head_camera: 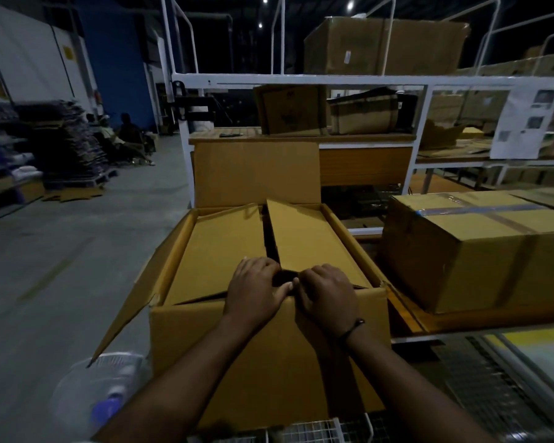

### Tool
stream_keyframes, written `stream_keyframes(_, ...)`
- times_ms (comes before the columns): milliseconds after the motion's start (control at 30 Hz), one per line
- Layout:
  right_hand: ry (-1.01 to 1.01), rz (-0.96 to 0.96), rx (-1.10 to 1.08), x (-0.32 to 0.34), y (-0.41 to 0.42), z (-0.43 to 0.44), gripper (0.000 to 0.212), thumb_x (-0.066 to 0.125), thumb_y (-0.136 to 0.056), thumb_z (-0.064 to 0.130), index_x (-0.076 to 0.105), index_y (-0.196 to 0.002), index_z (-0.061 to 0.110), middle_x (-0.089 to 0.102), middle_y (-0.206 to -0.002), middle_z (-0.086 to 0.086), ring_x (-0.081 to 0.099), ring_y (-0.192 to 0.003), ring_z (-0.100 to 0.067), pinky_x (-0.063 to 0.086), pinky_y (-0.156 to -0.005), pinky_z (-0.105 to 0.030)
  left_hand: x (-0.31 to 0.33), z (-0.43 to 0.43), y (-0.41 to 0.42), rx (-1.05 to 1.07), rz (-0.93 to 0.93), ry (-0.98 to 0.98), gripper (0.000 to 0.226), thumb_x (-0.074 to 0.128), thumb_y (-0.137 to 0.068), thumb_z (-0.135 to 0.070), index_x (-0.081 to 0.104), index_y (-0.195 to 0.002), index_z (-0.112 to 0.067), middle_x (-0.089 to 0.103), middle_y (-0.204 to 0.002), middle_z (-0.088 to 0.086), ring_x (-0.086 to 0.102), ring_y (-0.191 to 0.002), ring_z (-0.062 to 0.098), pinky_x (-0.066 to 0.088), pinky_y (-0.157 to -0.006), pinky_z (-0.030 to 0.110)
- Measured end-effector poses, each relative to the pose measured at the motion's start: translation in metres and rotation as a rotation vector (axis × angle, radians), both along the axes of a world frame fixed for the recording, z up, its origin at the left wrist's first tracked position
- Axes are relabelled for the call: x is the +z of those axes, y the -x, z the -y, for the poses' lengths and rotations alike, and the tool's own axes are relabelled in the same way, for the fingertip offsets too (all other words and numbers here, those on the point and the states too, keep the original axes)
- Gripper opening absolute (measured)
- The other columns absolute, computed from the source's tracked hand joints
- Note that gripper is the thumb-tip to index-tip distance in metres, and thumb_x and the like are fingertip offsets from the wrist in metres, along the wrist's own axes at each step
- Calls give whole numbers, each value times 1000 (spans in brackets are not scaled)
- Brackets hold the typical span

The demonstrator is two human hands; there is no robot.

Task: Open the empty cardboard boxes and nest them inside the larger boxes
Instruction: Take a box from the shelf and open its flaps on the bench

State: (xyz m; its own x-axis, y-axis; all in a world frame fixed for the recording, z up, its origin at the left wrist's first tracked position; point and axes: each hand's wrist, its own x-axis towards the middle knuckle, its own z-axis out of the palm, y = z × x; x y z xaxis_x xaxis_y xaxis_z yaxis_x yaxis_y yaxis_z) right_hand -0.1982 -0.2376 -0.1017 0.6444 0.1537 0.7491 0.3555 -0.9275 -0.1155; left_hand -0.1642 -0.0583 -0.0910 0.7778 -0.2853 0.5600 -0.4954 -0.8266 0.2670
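- Both my forearms are reaching over the near wall of the large cardboard box [269, 362], which is standing open with its far flap upright.
- Inside it, the smaller box [317, 219] is sitting nested, filling it almost wall to wall.
- My left hand [256, 287] is curling its fingers around the left inner flap [215, 251] at the centre seam. My right hand [328, 294] is gripping the right inner flap [311, 251], which is already tilting up.
- I am judging that uneven pulling risks tearing a flap at its crease. The tight fit could also be jamming the flaps against the outer walls, or dragging the whole box toward me.
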Motion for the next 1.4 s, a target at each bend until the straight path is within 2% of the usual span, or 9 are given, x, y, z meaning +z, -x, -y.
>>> stream_keyframes(167, 130, 170, -60, 22, -3, 21, 42, 53, -93, 41, 69, -118, 11, 75, -102, -7, 68, -93, -23, 53, -85, -40, 12, 34, -6, -68, -14, 102, 44, 51, -103, -44, 51, -144, -29, 58, -141, -9, 48, -133, 11, 26, -124, 38)
stream_keyframes(267, 246, 190, -228, 36, -6, 48, 54, 54, -91, 49, 65, -131, 13, 64, -135, -13, 54, -126, -31, 37, -104, -45, 28, 63, -6, -161, 26, 89, 47, 53, -104, -36, 46, -151, -31, 57, -144, -9, 46, -134, 11, 34, -118, 37)
stream_keyframes(400, 401, -34, -496, 58, -13, 85, 56, 72, -86, 47, 63, -133, 18, 48, -152, -17, 13, -153, -40, 5, -120, -65, 44, 109, -10, -248, 17, 27, 41, 51, -105, -27, 52, -146, -26, 59, -141, -4, 48, -133, 17, 35, -114, 37)
stream_keyframes(533, 529, -322, -666, 82, -16, 123, 58, 55, -90, 61, 62, -133, 22, 49, -153, -11, 10, -155, -39, -15, -114, -72, 45, 161, -18, -296, -78, -55, 32, 52, -100, -22, 63, -129, -21, 66, -124, 1, 55, -119, 24, 45, -100, 40)
stream_keyframes(700, 520, -437, -644, 80, -25, 157, 49, 57, -92, 54, 61, -133, 27, 49, -150, -6, 22, -150, -37, 1, -118, -68, 31, 201, -23, -325, -191, -54, 19, 48, -102, -32, 62, -100, -20, 63, -91, 1, 61, -84, 26, 50, -67, 39)
stream_keyframes(800, 381, -482, -608, 65, -31, 178, 40, 52, -94, 50, 63, -125, 28, 56, -138, -3, 37, -138, -32, 20, -116, -61, 22, 214, -31, -310, -193, -91, 21, 44, -105, -32, 60, -106, -19, 63, -102, 4, 58, -91, 26, 48, -74, 40)
stream_keyframes(1000, -179, -528, -454, 21, -37, 204, 31, 48, -100, 37, 70, -117, 24, 71, -116, -5, 63, -105, -28, 54, -86, -44, 13, 230, -42, -292, -165, -248, 32, 40, -105, -35, 62, -116, -14, 62, -115, 9, 53, -109, 31, 44, -89, 44)
stream_keyframes(1267, -679, -588, -322, -31, -38, 203, 35, 47, -102, 38, 68, -129, 29, 71, -117, -12, 65, -102, -27, 58, -86, -42, 9, 250, -48, -190, -186, -528, 53, 28, -102, -41, 65, -132, -18, 59, -136, 13, 41, -135, 38, 28, -115, 53)
stream_keyframes(1400, -737, -604, -275, -39, -36, 198, 36, 45, -104, 34, 66, -133, 26, 69, -124, -12, 64, -108, -27, 52, -84, -35, 7, 251, -46, -170, -170, -596, 58, 24, -103, -45, 63, -137, -18, 57, -143, 14, 37, -142, 38, 23, -119, 54)
